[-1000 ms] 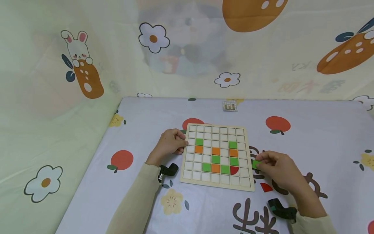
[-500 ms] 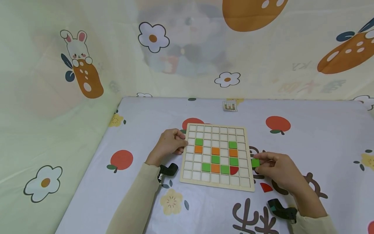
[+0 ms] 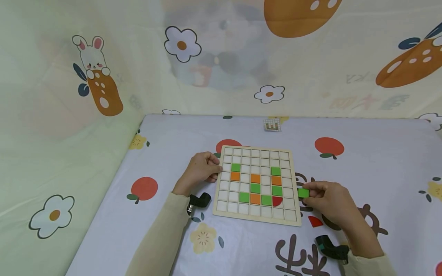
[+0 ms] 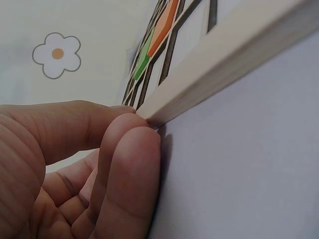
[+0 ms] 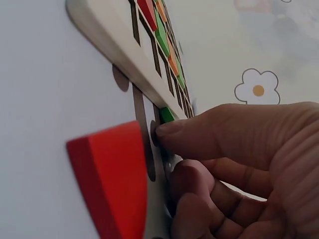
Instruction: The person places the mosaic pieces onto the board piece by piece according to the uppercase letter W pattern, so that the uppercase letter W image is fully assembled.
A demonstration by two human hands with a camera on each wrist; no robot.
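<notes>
A square wooden grid board [image 3: 221, 213] lies on the table with green, orange and red pieces in some of its cells. At its left edge, my left hand [image 3: 198, 169] holds the rim, fingertips bunched against the wooden side [image 4: 214, 69] in the left wrist view. My right hand [image 3: 328, 199] pinches a green square tile [image 3: 303, 193] between thumb and fingers, just off the board's right edge. In the right wrist view the thumb and fingers hide most of that green tile [image 5: 167, 114]. Nearer me lies a loose red quarter-round piece [image 3: 315, 221], large in the right wrist view.
A small card with a printed grid pattern [image 3: 272, 125] lies at the back of the table. The patterned cloth [image 3: 172, 138] covers the tabletop, and a hanging cloth [image 3: 221, 103] walls off the back and left side. Both wrists wear small black cameras [image 3: 200, 200].
The green tile has turned a little in my right fingers and more of its face shows. The left hand and the board stay where they were.
</notes>
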